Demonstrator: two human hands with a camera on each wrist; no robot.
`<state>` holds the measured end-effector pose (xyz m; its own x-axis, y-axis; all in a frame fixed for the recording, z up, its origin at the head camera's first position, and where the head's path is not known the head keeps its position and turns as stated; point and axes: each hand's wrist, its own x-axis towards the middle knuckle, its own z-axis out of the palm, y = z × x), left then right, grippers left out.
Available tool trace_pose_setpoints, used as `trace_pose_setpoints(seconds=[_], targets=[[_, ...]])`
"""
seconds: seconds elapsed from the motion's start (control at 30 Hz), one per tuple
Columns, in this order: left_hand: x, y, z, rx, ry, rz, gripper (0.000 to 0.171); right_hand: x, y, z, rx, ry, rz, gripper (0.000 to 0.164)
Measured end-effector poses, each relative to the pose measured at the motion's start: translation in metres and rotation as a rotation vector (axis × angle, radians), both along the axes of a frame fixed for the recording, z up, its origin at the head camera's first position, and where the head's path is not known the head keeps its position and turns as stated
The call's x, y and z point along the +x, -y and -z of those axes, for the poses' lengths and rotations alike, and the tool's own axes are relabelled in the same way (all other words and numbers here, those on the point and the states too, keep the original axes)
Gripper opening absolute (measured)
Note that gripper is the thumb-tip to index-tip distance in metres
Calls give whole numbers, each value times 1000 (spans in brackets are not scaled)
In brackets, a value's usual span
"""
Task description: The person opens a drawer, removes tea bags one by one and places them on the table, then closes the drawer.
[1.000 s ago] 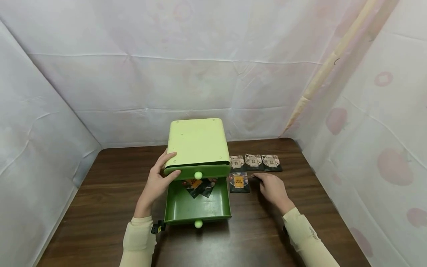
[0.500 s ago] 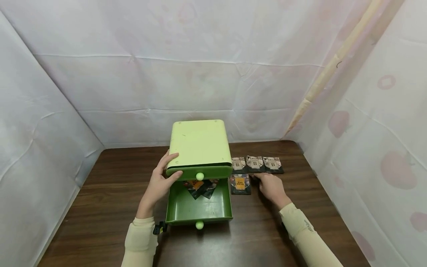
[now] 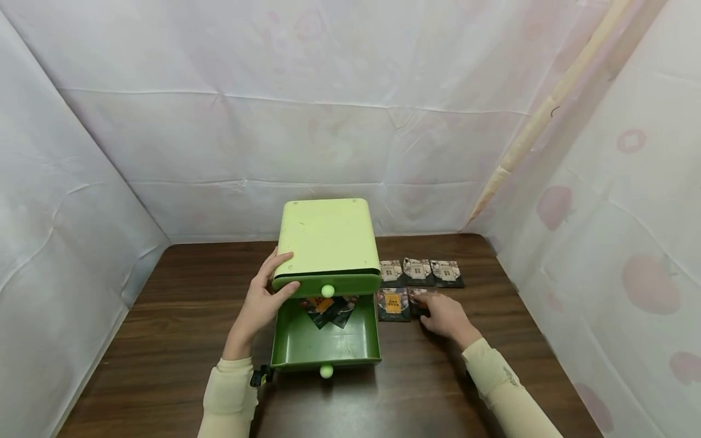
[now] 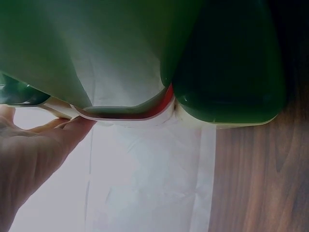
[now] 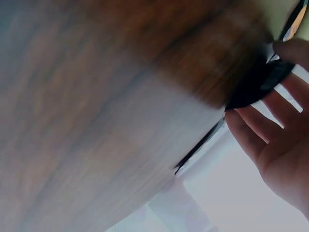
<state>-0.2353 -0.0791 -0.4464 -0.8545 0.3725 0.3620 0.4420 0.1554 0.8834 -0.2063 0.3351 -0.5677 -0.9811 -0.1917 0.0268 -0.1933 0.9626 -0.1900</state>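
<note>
My left hand [image 3: 260, 304] grips the front left corner of a light-green two-drawer box [image 3: 325, 234], thumb on the upper drawer's front [image 3: 306, 285]. In the left wrist view, the thumb lies at the box's edge. The lower drawer [image 3: 323, 347] is pulled out, with dark printed packets [image 3: 328, 313] overlapping at its back, partly hidden by the upper drawer. To the right of the box, my right hand [image 3: 446, 319] holds a small dark square packet [image 3: 414, 304] between thumb and fingers, close over the table. Its fingers partly cover the packet. Just left lies an orange-labelled packet [image 3: 393, 304].
Three packets with pale labels, a left one [image 3: 391, 272], a middle one [image 3: 418, 271] and a right one [image 3: 447, 272], lie in a row behind. The brown wooden table [image 3: 181, 316] is bounded by white sheet walls [image 3: 306, 140] at the back and sides.
My right hand has moved slightly toward me, bringing the packet under its fingers beside the orange-labelled one, below the back row. The left hand has kept its grip on the box.
</note>
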Motion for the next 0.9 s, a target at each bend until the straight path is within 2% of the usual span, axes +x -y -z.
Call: trace_pose_setpoints(seconds=[0.23, 0.4, 0.7, 0.8, 0.9], targets=[[0, 1, 0, -4, -14, -1, 55, 6, 2, -4, 10, 51, -24, 56], [1, 1, 1, -1, -7, -2, 54, 11, 3, -4, -5, 33, -31, 53], [5, 1, 3, -1, 6, -1, 54, 21, 9, -2, -12, -74, 1, 39], [5, 0, 3, 1, 7, 3, 55, 24, 14, -9, -30, -143, 11, 35], [3, -1, 2, 4, -5, 0, 55, 26, 23, -24, -52, -225, -1, 29]])
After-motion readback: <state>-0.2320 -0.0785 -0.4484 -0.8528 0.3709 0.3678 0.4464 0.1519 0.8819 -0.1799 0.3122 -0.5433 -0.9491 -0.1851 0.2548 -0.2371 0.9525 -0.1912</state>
